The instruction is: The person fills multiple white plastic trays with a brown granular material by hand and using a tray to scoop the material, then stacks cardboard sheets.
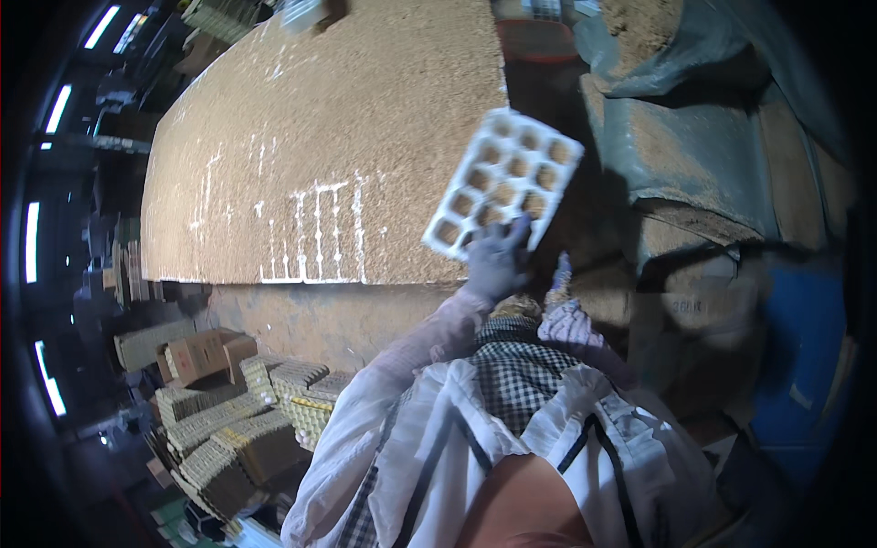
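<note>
A white tray point(498, 194) with rows of square cells hangs tilted at the right edge of a wide bed of tan, sawdust-like grains point(347, 110). My left hand point(498, 260), in a grey glove, grips its lower edge, fingers laid over the nearest cells. Tan shows in the cells; whether it is filling or the bed behind, I cannot tell. My right hand point(561, 279) is just right of the tray, apart from it, seen edge-on and a little blurred. Its fingers point forward, with nothing visible in them.
White lines mark the bed near its front edge. Stacked egg trays point(228, 429) and a cardboard box point(196, 356) stand at the lower left. Grey-green plastic sheeting point(685, 132) with tan grains lies at right, above a blue panel point(799, 347). A reddish tub point(537, 44) sits at the back.
</note>
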{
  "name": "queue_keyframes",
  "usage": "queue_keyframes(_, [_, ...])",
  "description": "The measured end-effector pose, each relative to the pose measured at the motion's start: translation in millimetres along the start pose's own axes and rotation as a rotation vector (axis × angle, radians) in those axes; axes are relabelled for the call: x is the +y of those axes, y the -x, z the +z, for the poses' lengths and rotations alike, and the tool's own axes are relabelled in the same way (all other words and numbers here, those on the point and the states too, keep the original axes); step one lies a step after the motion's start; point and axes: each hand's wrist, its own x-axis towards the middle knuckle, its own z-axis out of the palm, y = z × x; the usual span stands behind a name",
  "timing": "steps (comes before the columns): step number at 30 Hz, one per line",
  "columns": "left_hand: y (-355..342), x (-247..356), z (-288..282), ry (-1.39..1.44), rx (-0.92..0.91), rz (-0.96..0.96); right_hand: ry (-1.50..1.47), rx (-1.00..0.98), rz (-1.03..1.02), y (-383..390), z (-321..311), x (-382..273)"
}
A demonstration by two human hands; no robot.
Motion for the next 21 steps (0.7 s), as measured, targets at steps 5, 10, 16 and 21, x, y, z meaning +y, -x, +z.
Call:
queue_keyframes(5, [26,-10,1,-0.094,-0.021,0.179,0.253,0.142,-0.160,77,53,-40])
queue_keyframes(10, [146,-100,-45,-0.208,-0.013,0.073,0.739,-0.059,-0.430,103,81,-63])
queue_keyframes(16, [203,-140,-110,-0.229,-0.136,-0.018,2.010,-1.179,-0.932,167,220,24])
queue_keyframes(21, [174,-132,-103,-0.152,-0.138,0.076,2.599,-1.438,-1.109,131,209,78])
